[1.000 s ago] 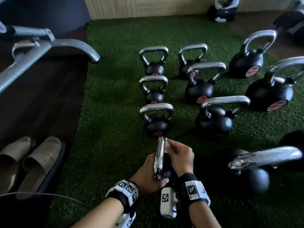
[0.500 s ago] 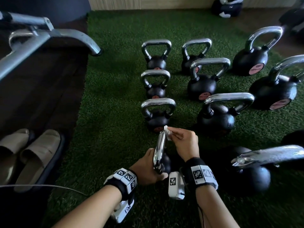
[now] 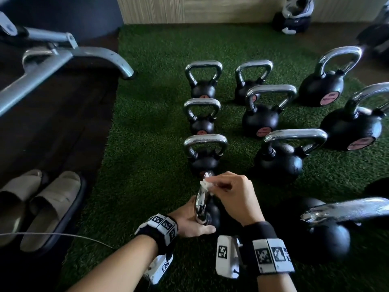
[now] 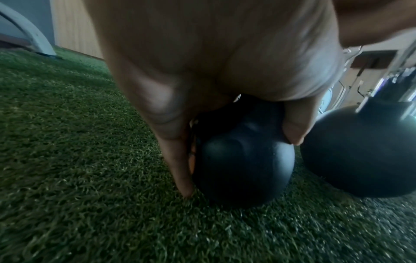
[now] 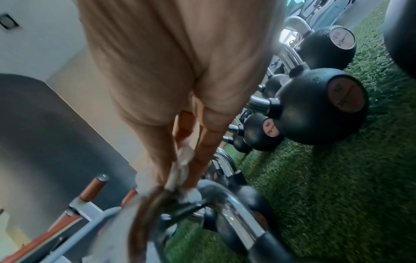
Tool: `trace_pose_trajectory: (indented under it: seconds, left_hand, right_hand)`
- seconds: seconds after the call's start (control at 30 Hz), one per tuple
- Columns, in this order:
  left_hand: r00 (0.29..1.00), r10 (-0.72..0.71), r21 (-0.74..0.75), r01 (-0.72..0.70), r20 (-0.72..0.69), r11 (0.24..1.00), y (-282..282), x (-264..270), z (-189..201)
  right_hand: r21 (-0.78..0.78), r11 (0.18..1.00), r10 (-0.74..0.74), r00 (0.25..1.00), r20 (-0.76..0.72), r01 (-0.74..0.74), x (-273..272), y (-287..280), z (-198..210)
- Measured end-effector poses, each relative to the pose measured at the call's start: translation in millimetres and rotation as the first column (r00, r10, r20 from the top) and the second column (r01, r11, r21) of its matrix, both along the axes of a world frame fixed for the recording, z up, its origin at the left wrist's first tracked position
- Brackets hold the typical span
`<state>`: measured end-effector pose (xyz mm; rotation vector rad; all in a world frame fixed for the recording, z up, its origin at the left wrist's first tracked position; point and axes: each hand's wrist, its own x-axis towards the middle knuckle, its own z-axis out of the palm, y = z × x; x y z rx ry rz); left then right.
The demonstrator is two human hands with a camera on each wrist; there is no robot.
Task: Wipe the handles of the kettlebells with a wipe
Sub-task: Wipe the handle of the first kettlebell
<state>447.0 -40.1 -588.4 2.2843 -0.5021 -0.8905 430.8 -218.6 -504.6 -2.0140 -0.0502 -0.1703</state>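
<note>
- The left hand is covering the lower end of the nearest kettlebell's handle.
- The wipe is showing only as a white scrap; the right hand is hiding the rest.
- The right edge is cutting off a big kettlebell.
- The right wrist view is blurring around the fingertips.

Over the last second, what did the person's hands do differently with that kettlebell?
The right hand slid the wipe along the chrome handle toward its far end, so the white wipe now shows past the fingers. The left hand kept steadying the small kettlebell on the turf. The other kettlebells stayed put.
</note>
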Motion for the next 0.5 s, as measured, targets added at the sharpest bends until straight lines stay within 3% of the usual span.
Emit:
trace_pose_trajectory:
  seconds: [0.13,0.27,0.4,0.5]
  left_hand:
    - [1.0,0.008,-0.029,-0.008,0.007,1.0,2,0,5]
    - [0.999,0.031,-0.007,-0.031,0.007,0.999,5,4,3]
    - [0.995,-0.089,-0.21,0.095,0.038,0.973,-4,2,26]
    - [0.993,-0.061,-0.233,0.084,0.102,0.969,-5,3,27]
  right_hand:
    - [0.048,0.997,-0.052,0.998,-0.039,0.054,-13,7,0]
    - [0.249,0.96,-0.084,0.983,-0.164,0.124,-8,8,-7]
    - [0.321,0.943,-0.012,0.975,-0.221,0.084,-36,11,-10]
    - [0.365,0.928,0.022,0.97,-0.242,0.07,-42,12,-14]
